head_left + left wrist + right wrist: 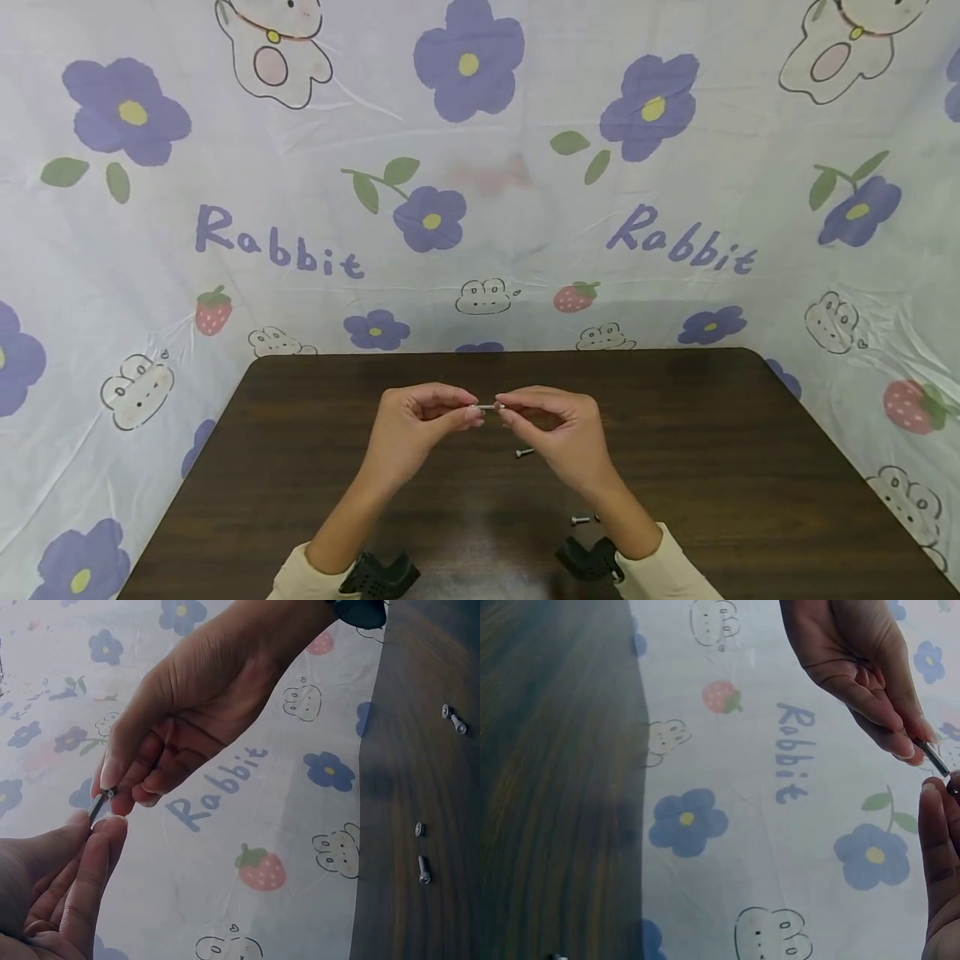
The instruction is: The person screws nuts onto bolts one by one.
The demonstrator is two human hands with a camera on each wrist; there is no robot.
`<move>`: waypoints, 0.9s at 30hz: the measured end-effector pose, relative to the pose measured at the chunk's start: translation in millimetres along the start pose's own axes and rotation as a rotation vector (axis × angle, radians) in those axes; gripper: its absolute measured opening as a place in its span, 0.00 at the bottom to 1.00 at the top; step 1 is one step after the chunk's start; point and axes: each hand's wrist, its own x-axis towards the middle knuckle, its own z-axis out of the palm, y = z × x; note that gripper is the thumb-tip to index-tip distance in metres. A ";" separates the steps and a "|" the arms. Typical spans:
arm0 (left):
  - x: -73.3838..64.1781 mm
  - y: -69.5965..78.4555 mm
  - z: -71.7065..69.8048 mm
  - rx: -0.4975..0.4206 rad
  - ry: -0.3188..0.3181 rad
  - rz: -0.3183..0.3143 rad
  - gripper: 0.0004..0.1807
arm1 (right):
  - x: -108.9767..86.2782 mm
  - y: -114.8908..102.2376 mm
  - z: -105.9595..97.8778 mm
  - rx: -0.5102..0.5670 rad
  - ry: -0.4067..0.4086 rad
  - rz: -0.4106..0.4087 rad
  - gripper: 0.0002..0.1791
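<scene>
My left hand (408,429) pinches a slim silver bolt (487,407) between thumb and fingertips, the shank pointing toward the other hand. My right hand (562,429) pinches a small dark metal nut (952,785) at the bolt's end. The two hands meet above the table, fingertips nearly touching. Seen from the left wrist, the bolt (97,805) rises out of the left fingers and the nut lies right by its tip. Fingertips partly cover both pieces, so whether the nut sits on the thread I cannot tell.
On the dark wooden table (300,467) lies a bolt (524,452) below the hands. Another bolt (580,521) lies nearer, by the right wrist. A loose nut (420,829) shows in the left wrist view. Behind hangs a printed cloth (525,250).
</scene>
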 end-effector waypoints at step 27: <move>-0.6 -0.5 5.4 -0.004 0.052 0.011 0.09 | 0.6 -3.9 5.8 0.043 -0.009 0.040 0.13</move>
